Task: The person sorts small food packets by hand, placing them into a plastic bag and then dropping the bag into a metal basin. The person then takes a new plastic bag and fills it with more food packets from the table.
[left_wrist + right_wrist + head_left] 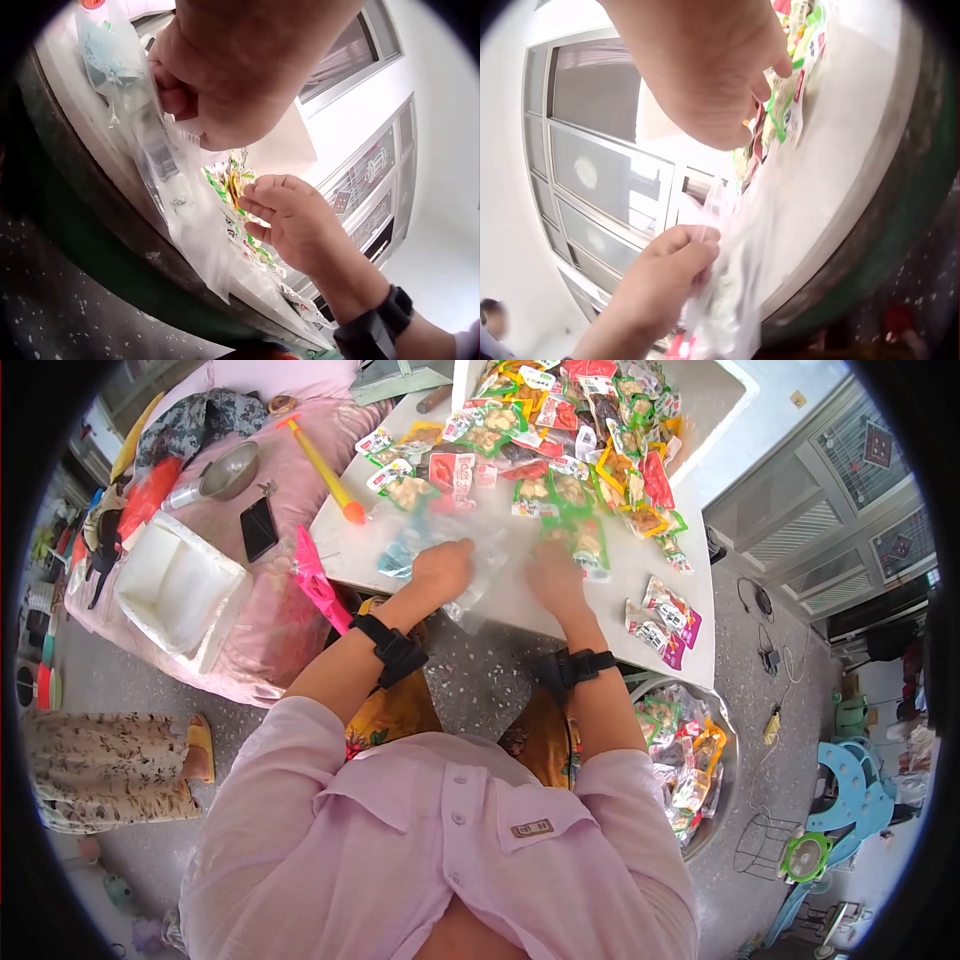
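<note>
My left hand [443, 572] pinches the edge of a clear plastic bag [480, 582] at the table's near edge; its curled fingers show in the left wrist view, where the bag [161, 165] hangs down with something pale blue inside. In the right wrist view the left hand [664, 277] grips the bag's top. My right hand [560, 575] is beside green-edged snack packets [585, 540], blurred in the head view. Its fingers are parted and slightly bent in the left wrist view [289, 217], holding nothing that shows.
Many snack packets [560, 420] are heaped at the table's back. Two purple packets [662, 622] lie on the right. A metal tub [728, 760] of packets stands below right. On the pink bed at left are a foam box [180, 595] and a phone [258, 528]. Someone's patterned skirt [110, 770] shows at far left.
</note>
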A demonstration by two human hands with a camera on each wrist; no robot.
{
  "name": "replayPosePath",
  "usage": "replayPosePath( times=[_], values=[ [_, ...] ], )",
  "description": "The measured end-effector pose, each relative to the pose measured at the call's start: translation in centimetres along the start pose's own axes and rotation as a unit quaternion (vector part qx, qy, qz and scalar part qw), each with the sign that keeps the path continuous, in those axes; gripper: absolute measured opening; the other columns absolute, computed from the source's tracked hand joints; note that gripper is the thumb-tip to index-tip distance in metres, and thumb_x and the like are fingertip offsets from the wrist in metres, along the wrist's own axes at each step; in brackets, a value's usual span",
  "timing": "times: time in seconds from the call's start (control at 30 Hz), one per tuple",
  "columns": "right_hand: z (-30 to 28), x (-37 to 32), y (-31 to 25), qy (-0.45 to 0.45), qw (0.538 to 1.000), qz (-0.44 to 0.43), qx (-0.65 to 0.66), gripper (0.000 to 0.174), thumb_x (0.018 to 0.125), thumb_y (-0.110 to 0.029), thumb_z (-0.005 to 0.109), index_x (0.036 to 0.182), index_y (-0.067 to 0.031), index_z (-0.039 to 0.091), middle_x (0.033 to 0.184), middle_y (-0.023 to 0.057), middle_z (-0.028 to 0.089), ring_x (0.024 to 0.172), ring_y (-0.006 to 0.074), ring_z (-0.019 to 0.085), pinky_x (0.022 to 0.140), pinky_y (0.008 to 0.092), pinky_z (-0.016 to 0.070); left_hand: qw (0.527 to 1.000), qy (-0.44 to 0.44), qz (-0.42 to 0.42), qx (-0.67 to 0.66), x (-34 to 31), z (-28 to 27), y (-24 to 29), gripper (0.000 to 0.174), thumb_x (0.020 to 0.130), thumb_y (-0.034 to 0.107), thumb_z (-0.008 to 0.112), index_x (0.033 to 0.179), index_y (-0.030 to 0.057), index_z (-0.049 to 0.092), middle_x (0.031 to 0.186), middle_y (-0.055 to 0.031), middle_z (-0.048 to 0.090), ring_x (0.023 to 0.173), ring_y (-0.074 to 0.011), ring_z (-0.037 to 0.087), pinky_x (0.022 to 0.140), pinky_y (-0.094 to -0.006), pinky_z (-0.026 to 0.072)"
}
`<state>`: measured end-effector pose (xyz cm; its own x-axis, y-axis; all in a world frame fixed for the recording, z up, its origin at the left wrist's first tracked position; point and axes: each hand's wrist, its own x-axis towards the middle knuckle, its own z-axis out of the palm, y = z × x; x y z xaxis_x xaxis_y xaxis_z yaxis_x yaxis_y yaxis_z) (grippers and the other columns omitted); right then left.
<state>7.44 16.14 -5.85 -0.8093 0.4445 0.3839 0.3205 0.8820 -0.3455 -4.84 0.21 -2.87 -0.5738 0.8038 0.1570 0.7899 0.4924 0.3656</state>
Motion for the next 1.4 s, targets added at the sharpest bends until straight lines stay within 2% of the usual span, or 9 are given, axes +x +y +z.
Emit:
replayPosePath(
  times=[0.4,0.6,0.8,1.0,1.13,1.2,1.23,1.33,1.4],
  values=[
    [-0.7,-2.4,1.3,0.037,0.998,-0.002,-0.052,0.052,0.063,-0.03,0.061,0.105,-0.0039,0.046,0.115,0.0143,0.041,0.111,0.0304,0.035,0.086,0.043,0.0322,0.995,0.08,0.059,-0.027,-0.5,1.6,-0.1,0.009,0.069,0.013,0.047,0.071,0.0041,0.048,0.068,-0.0141,0.054,0.065,-0.0315,0.053,0.059,-0.042,0.0413],
    [-0.3,-2.6,2.1,0.018,0.998,0.037,-0.048,0.05,0.065,-0.031,0.06,0.105,-0.0045,0.046,0.115,0.0138,0.041,0.105,0.0302,0.04,0.085,0.0456,0.0311,0.995,0.09,0.047,-0.019,-0.3,1.9,0.2,0.008,0.07,0.012,0.046,0.071,0.0041,0.048,0.068,-0.0139,0.054,0.064,-0.0313,0.053,0.057,-0.042,0.0417],
    [-1.0,-1.4,-0.4,0.109,0.964,0.015,-0.242,0.036,0.069,-0.022,0.052,0.101,-0.006,0.048,0.111,0.0132,0.044,0.104,0.0286,0.041,0.08,0.0467,0.0343,0.995,0.09,0.04,-0.022,-0.3,2.0,0.3,0.009,0.07,0.012,0.045,0.072,0.0043,0.049,0.069,-0.0142,0.054,0.064,-0.0318,0.053,0.058,-0.0423,0.0419],
    [0.3,0.9,2.4,0.076,0.982,-0.024,-0.171,0.017,0.074,-0.014,0.046,0.088,-0.0045,0.051,0.098,0.0128,0.051,0.091,0.028,0.05,0.065,0.0376,0.0434,0.997,0.066,0.012,-0.042,-0.2,1.6,0.4,0.011,0.071,0.013,0.044,0.075,0.0043,0.049,0.073,-0.0149,0.055,0.068,-0.0323,0.053,0.061,-0.042,0.042],
    [-2.9,0.9,2.4,0.11,0.989,0.095,0.022,0.012,0.078,-0.013,0.044,0.082,-0.0031,0.05,0.078,0.0122,0.053,0.071,0.0258,0.053,0.057,0.0327,0.0436,0.994,0.07,-0.006,-0.084,-0.1,1.4,0.7,0.012,0.072,0.013,0.044,0.078,0.0046,0.049,0.075,-0.0148,0.055,0.072,-0.0316,0.053,0.063,-0.0408,0.0417],
    [-4.8,0.3,1.5,0.167,0.949,0.182,0.195,0.015,0.083,-0.015,0.041,0.082,-0.0039,0.05,0.066,0.0094,0.052,0.063,0.0214,0.054,0.057,0.0316,0.0425,0.991,0.078,-0.007,-0.107,-0.1,1.5,1.0,0.012,0.072,0.013,0.044,0.079,0.0046,0.05,0.076,-0.0148,0.055,0.073,-0.0314,0.053,0.063,-0.0402,0.0416],
    [-5.0,-0.2,1.4,0.152,0.871,0.239,0.401,0.013,0.083,-0.012,0.041,0.086,-0.0022,0.049,0.073,0.0058,0.052,0.068,0.0164,0.053,0.059,0.0286,0.0426,0.99,0.082,-0.007,-0.118,-0.2,1.5,1.1,0.012,0.072,0.013,0.044,0.079,0.0046,0.05,0.076,-0.0149,0.055,0.073,-0.0313,0.053,0.064,-0.04,0.0415],
    [-6.0,-1.4,-0.3,0.138,0.675,0.289,0.665,0.015,0.081,-0.007,0.042,0.093,-0.001,0.048,0.082,0.0044,0.052,0.073,0.0153,0.052,0.062,0.0268,0.0425,0.987,0.083,-0.015,-0.139,-0.3,1.9,1.4,0.012,0.072,0.013,0.045,0.08,0.0048,0.05,0.077,-0.015,0.055,0.074,-0.0312,0.053,0.063,-0.0396,0.0413],
    [-5.4,-2.3,-0.2,0.109,0.644,0.312,0.69,0.02,0.08,-0.004,0.042,0.099,-0.0014,0.048,0.086,0.0057,0.054,0.076,0.0168,0.054,0.065,0.029,0.044,0.985,0.085,-0.019,-0.146,-0.3,2.2,1.5,0.012,0.072,0.013,0.045,0.08,0.005,0.05,0.077,-0.0151,0.055,0.073,-0.0313,0.053,0.063,-0.0395,0.0412]
  ],
)
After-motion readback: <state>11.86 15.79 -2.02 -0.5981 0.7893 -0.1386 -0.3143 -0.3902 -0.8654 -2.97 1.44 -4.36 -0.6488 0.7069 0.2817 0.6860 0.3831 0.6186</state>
